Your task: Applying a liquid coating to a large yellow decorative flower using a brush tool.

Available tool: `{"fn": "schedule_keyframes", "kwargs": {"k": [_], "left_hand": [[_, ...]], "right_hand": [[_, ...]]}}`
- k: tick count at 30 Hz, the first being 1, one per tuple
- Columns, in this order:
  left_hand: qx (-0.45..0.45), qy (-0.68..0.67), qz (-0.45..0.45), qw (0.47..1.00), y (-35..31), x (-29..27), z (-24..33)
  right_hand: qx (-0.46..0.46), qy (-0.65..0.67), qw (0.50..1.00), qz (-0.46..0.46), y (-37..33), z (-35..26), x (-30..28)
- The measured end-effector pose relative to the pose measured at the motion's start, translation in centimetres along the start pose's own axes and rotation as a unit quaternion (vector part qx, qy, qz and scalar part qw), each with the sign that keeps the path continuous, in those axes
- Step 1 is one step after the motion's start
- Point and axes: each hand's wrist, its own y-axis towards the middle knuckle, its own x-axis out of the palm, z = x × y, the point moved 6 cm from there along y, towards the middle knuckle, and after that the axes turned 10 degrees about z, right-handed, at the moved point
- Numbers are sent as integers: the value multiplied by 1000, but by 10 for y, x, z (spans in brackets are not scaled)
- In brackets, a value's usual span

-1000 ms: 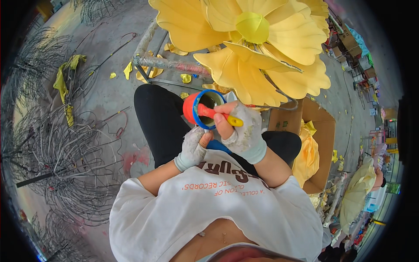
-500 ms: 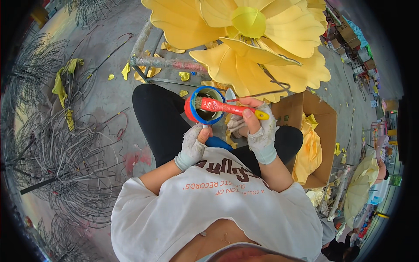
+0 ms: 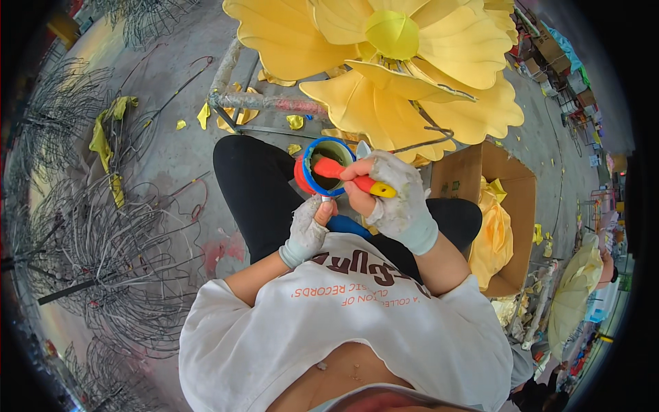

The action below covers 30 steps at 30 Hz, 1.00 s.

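Between my knees is a red cup with a blue rim (image 3: 309,152), holding a liquid that looks dark. My left hand (image 3: 307,225), in a worn whitish fingerless glove, grips its pale handle from below. In my gloved right hand (image 3: 397,193) is a paintbrush (image 3: 331,167) with a red handle and a yellow end. The brush slants down into the cup, and its bristles are hidden inside. Beyond the cup rises a large yellow flower (image 3: 446,51) with broad petals. A small whitish piece (image 3: 363,148) shows at the cup's right; its kind is unclear.
A metal frame (image 3: 292,105) stands ahead, below the flower. To my right is an open cardboard box (image 3: 524,226) with yellow petals (image 3: 491,237) in it. Bundles of grey wire (image 3: 130,257) spread on the left. Yellow scraps (image 3: 204,115) lie on the floor.
The paintbrush, held across the cup's top before, now points down into it. My right hand has moved left and turned over the cup. My left hand keeps its grip.
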Motion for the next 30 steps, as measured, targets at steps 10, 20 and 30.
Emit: {"fn": "schedule_keyframes", "kwargs": {"k": [10,20,30], "left_hand": [[35,2,-10,999,-3,-5,-13],[18,19,-33,999,-2,-3,-7],[-48,-43,-21,998,-3,-2,-13]], "right_hand": [[-39,1,997,71,1,-19,-6],[177,152,959,163,-48,23,-15],[417,547,668,282,-75,76,5]]}}
